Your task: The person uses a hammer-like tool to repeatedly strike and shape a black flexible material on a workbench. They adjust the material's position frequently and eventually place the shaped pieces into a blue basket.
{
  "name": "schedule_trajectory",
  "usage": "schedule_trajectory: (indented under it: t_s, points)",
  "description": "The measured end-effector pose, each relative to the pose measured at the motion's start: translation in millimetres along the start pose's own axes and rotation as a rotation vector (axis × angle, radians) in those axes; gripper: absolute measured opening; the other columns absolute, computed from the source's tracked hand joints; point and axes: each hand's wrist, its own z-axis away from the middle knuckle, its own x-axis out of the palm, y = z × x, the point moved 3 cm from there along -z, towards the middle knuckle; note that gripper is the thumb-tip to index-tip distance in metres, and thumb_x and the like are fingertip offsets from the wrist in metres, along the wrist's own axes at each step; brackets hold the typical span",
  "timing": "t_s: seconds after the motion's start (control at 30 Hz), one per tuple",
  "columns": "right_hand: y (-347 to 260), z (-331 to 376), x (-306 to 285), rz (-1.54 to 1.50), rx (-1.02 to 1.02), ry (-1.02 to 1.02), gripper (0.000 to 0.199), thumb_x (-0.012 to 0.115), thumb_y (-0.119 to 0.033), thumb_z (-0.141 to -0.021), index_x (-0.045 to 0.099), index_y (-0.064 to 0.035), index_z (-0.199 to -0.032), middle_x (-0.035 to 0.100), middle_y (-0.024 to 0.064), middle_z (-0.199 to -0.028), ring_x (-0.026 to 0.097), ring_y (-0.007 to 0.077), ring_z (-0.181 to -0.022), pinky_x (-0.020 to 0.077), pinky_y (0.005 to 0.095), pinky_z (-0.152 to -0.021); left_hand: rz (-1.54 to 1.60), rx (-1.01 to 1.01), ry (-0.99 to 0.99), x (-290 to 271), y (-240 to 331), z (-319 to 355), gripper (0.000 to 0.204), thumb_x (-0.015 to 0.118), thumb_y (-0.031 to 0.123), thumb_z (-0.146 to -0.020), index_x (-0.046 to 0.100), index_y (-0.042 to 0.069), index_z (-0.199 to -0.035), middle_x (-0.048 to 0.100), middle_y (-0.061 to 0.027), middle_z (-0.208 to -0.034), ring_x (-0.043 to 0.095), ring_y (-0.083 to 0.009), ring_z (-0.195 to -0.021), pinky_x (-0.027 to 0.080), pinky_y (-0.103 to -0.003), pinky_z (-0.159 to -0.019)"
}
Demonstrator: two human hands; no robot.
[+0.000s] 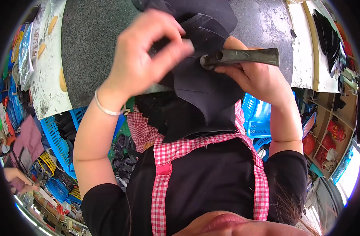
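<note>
My right hand (266, 80) is closed on a hammer (251, 57) with a dark, worn metal head. The hammer's round face points left, and its flat tapering end points right. Most of the handle is hidden by my hand. Beneath it lies a black sheet piece (199, 80) with thin pale lines, draped over the table edge toward my lap. Just above the piece, on the left, my left hand (146, 51) is blurred. Its thumb and index finger are bent with a gap between them, and I see nothing held there.
A dark speckled slab (95, 47) covers the worktable, with white boards (48, 74) at its side. More black pieces (219, 15) lie at the far side. Blue plastic baskets (56, 139) stand below the table on both sides. Shelves (325, 133) are at the right.
</note>
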Motion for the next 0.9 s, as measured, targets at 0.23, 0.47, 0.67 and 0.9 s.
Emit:
schedule_trajectory:
  t_s: [0.23, 0.47, 0.67, 0.9]
  points:
    - [-7, 6, 1, 0.048, -0.005, 0.016, 0.025, 0.081, -0.017, -0.093, 0.061, -0.0052, -0.101, 0.064, 0.0153, -0.076, 0.067, 0.0393, -0.074, 0.0508, 0.0438, -0.064, -0.271, -0.032, 0.159, 14, -4, -18, 0.035, 0.086, 0.015, -0.085, 0.068, 0.005, -0.114, 0.069, -0.0097, -0.096, 0.069, -0.0276, -0.085, 0.054, -0.034, -0.079]
    - [-16, 19, 2, 0.088, 0.045, -0.010, 0.027, 0.080, -0.017, -0.091, 0.057, -0.0073, -0.098, 0.064, 0.0137, -0.076, 0.067, 0.0409, -0.074, 0.0524, 0.0462, -0.062, -0.420, 0.072, 0.291, 3, -12, -50, 0.019, 0.077, 0.009, -0.086, 0.060, 0.003, -0.090, 0.065, -0.0171, -0.089, 0.066, -0.0406, -0.081, 0.053, -0.045, -0.068]
    - [6, 7, -12, 0.061, 0.144, 0.238, 0.025, 0.083, -0.018, -0.090, 0.065, -0.0054, -0.102, 0.055, 0.0065, -0.071, 0.054, 0.0234, -0.064, 0.0441, 0.0369, -0.059, -0.350, 0.021, 0.207, 12, -11, -47, 0.021, 0.077, 0.007, -0.088, 0.058, 0.002, -0.096, 0.064, -0.0187, -0.089, 0.067, -0.0423, -0.084, 0.054, -0.046, -0.070]
    - [-7, -29, -21, 0.147, 0.311, 0.461, 0.027, 0.080, -0.009, -0.090, 0.069, 0.0014, -0.112, 0.071, 0.0151, -0.094, 0.069, 0.0280, -0.080, 0.0547, 0.0383, -0.073, -0.279, 0.039, 0.264, 20, -11, -47, 0.021, 0.075, 0.005, -0.089, 0.056, 0.001, -0.097, 0.061, -0.0210, -0.090, 0.066, -0.0457, -0.084, 0.052, -0.047, -0.068]
